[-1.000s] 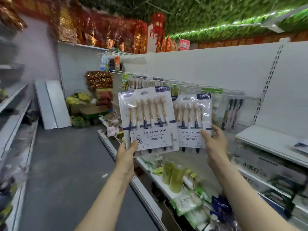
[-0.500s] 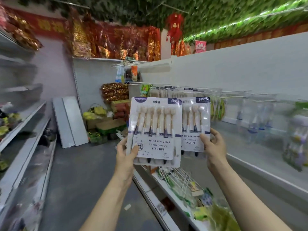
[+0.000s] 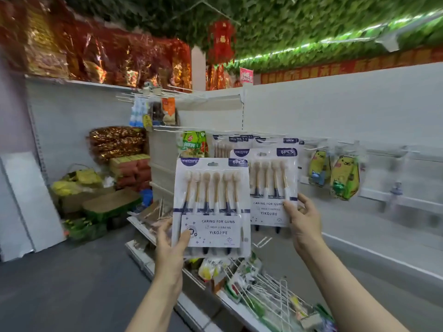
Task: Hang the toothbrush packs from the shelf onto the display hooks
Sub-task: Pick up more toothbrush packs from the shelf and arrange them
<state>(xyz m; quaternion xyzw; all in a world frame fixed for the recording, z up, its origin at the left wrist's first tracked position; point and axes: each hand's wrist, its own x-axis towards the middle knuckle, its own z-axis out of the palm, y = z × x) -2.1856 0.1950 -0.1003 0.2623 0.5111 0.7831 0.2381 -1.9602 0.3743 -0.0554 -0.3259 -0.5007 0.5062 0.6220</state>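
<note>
Two toothbrush packs are held up, one per hand. The left hand (image 3: 170,245) pinches the near pack (image 3: 212,207) at its 7 o'clock corner; the right hand (image 3: 303,221) fingers clamp the far pack (image 3: 271,188) at 4 o'clock.

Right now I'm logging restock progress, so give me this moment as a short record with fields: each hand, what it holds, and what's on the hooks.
left hand: grips lower left corner of the front toothbrush pack
right hand: holds lower right edge of the rear toothbrush pack
packs: upright, both marked 6PCS, front overlaps rear
hooks: more packs already hang behind
further right: yellow cartoon packs hang
</note>
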